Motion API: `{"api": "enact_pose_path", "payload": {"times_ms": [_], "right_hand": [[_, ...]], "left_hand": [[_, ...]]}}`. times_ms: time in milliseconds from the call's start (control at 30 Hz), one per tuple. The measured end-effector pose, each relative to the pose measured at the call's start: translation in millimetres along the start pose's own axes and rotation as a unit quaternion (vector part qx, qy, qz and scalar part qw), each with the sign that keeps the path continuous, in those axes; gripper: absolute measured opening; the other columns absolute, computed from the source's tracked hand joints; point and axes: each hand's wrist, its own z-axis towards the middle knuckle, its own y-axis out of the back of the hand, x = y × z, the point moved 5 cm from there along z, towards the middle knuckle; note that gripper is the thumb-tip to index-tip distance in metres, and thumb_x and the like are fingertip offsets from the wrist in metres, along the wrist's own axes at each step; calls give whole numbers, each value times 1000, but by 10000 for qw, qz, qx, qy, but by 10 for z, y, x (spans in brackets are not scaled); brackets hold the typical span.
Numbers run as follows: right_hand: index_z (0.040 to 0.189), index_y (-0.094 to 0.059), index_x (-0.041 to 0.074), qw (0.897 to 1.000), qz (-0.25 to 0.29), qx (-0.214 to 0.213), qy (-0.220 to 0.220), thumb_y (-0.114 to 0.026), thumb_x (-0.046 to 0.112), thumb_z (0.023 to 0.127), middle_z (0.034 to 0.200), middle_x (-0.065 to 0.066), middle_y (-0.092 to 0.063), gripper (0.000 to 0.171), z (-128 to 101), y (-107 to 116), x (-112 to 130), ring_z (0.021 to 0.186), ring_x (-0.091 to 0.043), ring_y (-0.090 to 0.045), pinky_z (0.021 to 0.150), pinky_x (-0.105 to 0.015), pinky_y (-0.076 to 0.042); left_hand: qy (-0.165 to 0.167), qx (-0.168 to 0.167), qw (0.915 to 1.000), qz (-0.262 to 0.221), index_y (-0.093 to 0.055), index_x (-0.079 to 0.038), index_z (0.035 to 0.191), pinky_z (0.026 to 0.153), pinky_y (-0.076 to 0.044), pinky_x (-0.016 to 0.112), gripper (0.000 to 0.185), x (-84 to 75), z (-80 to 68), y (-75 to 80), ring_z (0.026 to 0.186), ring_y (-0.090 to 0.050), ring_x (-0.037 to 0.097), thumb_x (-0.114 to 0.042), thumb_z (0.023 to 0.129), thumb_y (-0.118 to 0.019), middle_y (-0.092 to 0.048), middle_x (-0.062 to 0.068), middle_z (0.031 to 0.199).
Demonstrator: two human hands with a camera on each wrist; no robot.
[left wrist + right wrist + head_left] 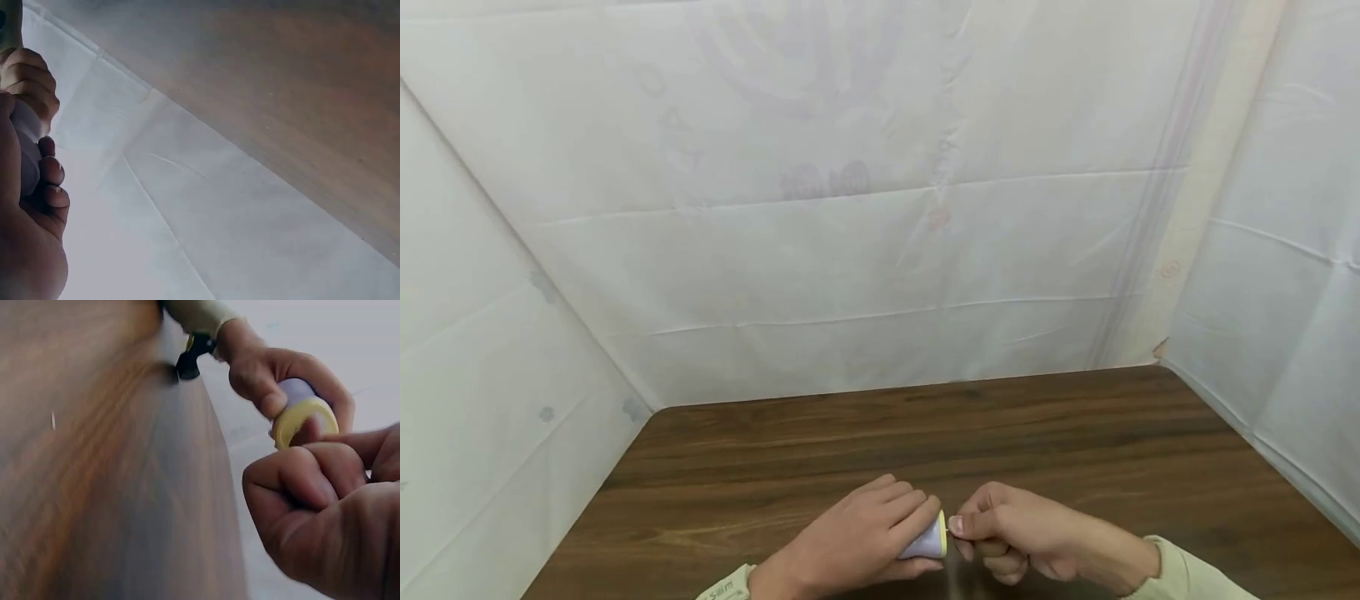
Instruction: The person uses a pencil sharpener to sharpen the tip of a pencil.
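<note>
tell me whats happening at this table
A person sits at a dark brown wooden table with both hands close together near its front edge. The left hand grips a small pale lavender plastic container with a yellow end. The right hand, fingers curled, pinches at that yellow end; what it pinches is too small to make out. White sheeting surrounds the table.

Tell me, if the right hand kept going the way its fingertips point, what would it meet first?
Most likely the yellow end of the small lavender tube that the left hand grips. The right hand points straight at it, its fingertips already at that end. Whether they pinch anything there is unclear.
</note>
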Motion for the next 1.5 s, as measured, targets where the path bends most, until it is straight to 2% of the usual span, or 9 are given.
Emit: {"api": "enact_pose_path", "payload": {"times_ms": [167,467,533,700,767,833,1033,1300,1500], "right_hand": [[99,-59,-3,9702,-2014,-762,1112,-66,13,104,68,11,-46,18,7,49,109,54,1,-35,49,-18,-32],[105,-62,20,7881,-4709,-2037,3400,-75,8,99,83,12,-56,18,-27,-7,277,66,5,-47,53,-12,-43],[103,-65,17,7063,-5413,-2115,4042,-72,12,102,84,11,-54,9,-47,-53,321,67,4,-44,57,-9,-39],[90,-72,10,4116,-6754,-2279,5679,-60,16,110,75,6,-48,24,-134,-233,446,63,-2,-35,58,-15,-27],[85,-72,8,3428,-6866,-2092,6061,-57,9,110,72,4,-50,29,-157,-296,468,62,-4,-37,58,-17,-28],[81,-71,8,3160,-6866,-1805,6294,-52,1,108,73,4,-52,33,-167,-346,468,63,-5,-38,59,-19,-28],[82,-63,7,3817,-6575,-1346,6355,-46,-3,103,73,4,-46,29,-148,-423,429,64,-4,-29,62,-18,-23],[88,-62,12,6080,-5658,-1469,5373,-62,4,104,71,10,-44,17,-88,-341,324,64,6,-33,62,-6,-28],[84,-56,15,7434,-4740,-1535,4463,-68,-10,94,65,7,-45,30,-42,-252,233,60,10,-36,51,-5,-36]], "left_hand": [[441,-83,9980,-440,-61,-10,127,79,-50,21,46,88,-33,8,85,-57,4,-47,100,-73,-64,-8,101],[944,-471,9856,-1321,-61,-12,128,69,-41,8,39,227,-78,35,75,-49,-3,-39,102,-72,-63,-9,96],[1133,-444,9783,-1676,-60,-13,128,68,-40,7,38,240,-86,25,74,-48,-4,-38,103,-71,-63,-10,95],[1673,-327,9291,-3283,-60,-14,127,58,-45,8,27,254,-97,-32,69,-52,-7,-28,106,-68,-64,-8,89],[1767,-249,9017,-3938,-60,-15,125,54,-48,11,20,232,-91,-55,66,-53,-9,-21,107,-66,-64,-7,86],[1778,-140,8793,-4417,-61,-15,122,54,-50,14,15,197,-84,-73,66,-53,-9,-17,108,-62,-65,-5,84],[1675,173,8712,-4610,-62,-13,120,56,-51,14,13,124,-78,-67,69,-52,-10,-17,108,-59,-65,-5,87],[1477,138,9194,-3642,-60,-10,127,62,-47,7,25,99,-94,12,73,-53,-10,-27,108,-64,-66,-7,94],[1166,-9,9600,-2544,-60,-4,129,66,-45,5,39,61,-94,44,76,-53,-7,-35,107,-66,-67,-4,96]]}}
